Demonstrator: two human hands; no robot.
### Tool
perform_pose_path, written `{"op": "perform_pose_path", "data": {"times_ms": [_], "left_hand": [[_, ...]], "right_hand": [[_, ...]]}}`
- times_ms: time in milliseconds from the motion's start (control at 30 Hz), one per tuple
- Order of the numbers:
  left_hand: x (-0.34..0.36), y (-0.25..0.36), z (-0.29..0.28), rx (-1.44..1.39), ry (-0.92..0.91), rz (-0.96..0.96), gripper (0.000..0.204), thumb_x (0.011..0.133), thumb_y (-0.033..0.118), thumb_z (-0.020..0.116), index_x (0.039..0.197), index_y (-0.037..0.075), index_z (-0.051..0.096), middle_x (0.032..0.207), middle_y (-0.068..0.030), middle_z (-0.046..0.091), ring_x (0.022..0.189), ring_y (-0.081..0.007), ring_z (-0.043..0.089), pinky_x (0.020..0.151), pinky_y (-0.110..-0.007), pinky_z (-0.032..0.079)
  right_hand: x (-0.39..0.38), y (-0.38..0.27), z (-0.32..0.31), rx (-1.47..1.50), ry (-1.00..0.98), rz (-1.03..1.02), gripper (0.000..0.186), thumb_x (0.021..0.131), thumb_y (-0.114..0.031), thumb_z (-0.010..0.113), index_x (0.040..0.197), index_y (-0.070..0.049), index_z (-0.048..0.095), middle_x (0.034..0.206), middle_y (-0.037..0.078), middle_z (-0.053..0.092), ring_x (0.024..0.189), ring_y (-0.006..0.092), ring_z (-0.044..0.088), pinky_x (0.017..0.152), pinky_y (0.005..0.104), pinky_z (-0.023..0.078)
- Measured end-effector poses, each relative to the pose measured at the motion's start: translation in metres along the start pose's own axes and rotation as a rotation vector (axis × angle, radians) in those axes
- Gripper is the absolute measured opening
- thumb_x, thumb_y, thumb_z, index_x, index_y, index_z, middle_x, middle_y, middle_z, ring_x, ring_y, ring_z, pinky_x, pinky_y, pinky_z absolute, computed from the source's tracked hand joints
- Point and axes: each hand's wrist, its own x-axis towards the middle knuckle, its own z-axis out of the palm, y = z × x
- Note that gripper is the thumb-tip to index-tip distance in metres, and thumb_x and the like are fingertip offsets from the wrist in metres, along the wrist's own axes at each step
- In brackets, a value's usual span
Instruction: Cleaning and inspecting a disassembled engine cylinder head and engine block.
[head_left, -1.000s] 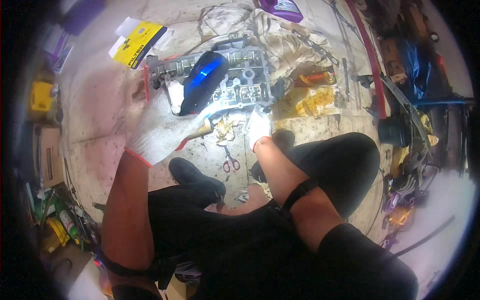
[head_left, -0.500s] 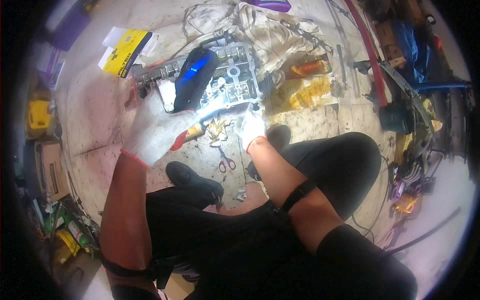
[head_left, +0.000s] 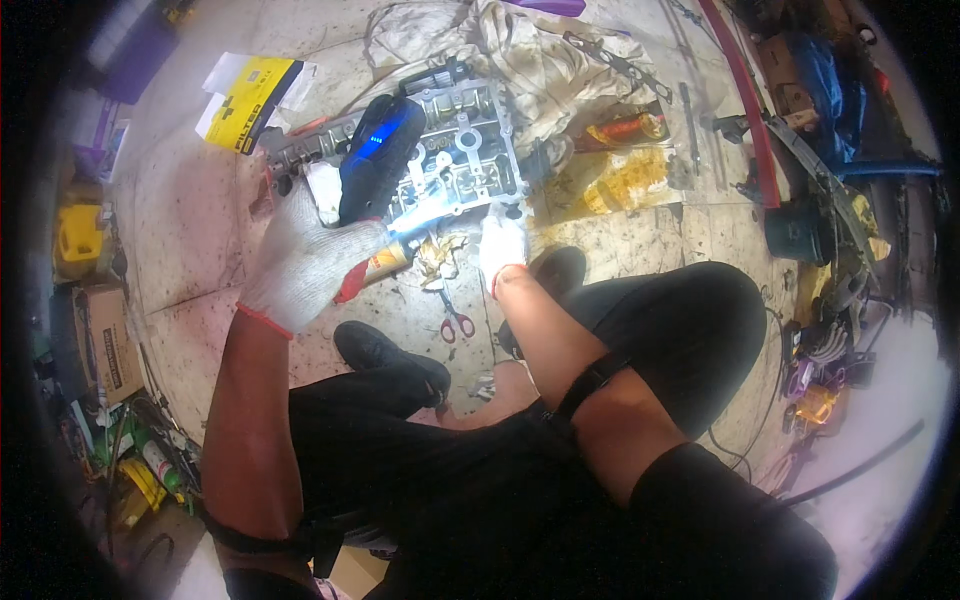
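Note:
An open aluminium engine head (head_left: 460,150) lies on the floor, a black lamp or device with a blue light (head_left: 380,150) over its left part. My gloved left hand (head_left: 295,260) is closed on a cartridge tube (head_left: 385,262) with a red end, its nozzle toward the head's lit lower edge. My gloved right hand (head_left: 503,250) is at that edge's right part, fingers drawn together; whatever they hold is hidden in the glare. Below lie crumpled paper (head_left: 438,255) and red-handled scissors (head_left: 457,325).
A stained cloth (head_left: 530,70) lies behind the head, a yellow-white packet (head_left: 265,85) to its left, oily sheets (head_left: 620,185) to its right. My legs and shoes fill the lower middle. Containers, cardboard (head_left: 110,340), hoses and a red bar (head_left: 745,120) line both sides.
The view has shifted, so the scene sits a little further left and up. My hands stay at the head's near edge with slight movement; more of the tube shows.

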Motion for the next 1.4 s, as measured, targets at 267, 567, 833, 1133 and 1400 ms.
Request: {"op": "perform_pose_path", "data": {"times_ms": [267,567,833,1133,1400], "left_hand": [[0.002,0.0,-0.007,0.037,-0.067,0.018,0.03,0.089,0.002,0.069,0.116,0.003,0.058,0.095,0.0001,0.064,0.077,-0.0067,0.058,0.068,-0.025,0.05],[-0.007,-0.005,-0.009,-0.045,-0.049,0.028,0.039,0.089,0.01,0.075,0.122,-0.002,0.057,0.107,-0.01,0.064,0.094,-0.017,0.061,0.084,-0.033,0.052],[-0.009,-0.002,-0.011,0.028,-0.041,-0.031,0.041,0.089,0.013,0.077,0.123,-0.002,0.058,0.109,-0.0121,0.066,0.098,-0.0203,0.062,0.09,-0.035,0.052],[-0.013,-0.004,-0.012,-0.049,-0.022,0.064,0.038,0.089,0.003,0.074,0.123,-0.001,0.057,0.107,-0.0069,0.065,0.094,-0.0141,0.061,0.085,-0.031,0.051],[-0.011,0.001,-0.01,-0.039,0.0,0.109,0.022,0.089,0.003,0.072,0.109,0.004,0.061,0.094,-0.0009,0.064,0.08,-0.0087,0.059,0.074,-0.029,0.051]], "right_hand": [[0.01,0.005,-0.004,-0.009,-0.117,-0.049,0.063,0.107,-0.058,0.045,0.118,-0.001,0.068,0.107,0.014,0.069,0.092,0.0289,0.063,0.09,0.0468,0.054],[-0.014,-0.022,0.006,-0.321,-0.031,-0.112,0.075,0.106,-0.063,0.038,0.117,0.005,0.067,0.109,0.023,0.069,0.092,0.0374,0.063,0.087,0.0452,0.051],[0.009,0.018,0.017,-0.099,-0.067,-0.451,0.071,0.105,-0.064,0.044,0.098,0.002,0.068,0.089,0.011,0.063,0.088,0.0242,0.062,0.073,0.0413,0.055],[-0.012,-0.006,0.014,-0.251,-0.091,-0.223,0.069,0.106,-0.057,0.042,0.105,0.004,0.073,0.102,0.024,0.072,0.098,0.0406,0.068,0.093,0.0487,0.051],[-0.015,0.001,0.007,-0.443,-0.213,-0.41,0.068,0.105,-0.061,0.042,0.095,-0.001,0.073,0.106,0.026,0.071,0.104,0.0455,0.065,0.095,0.0484,0.05]]}}
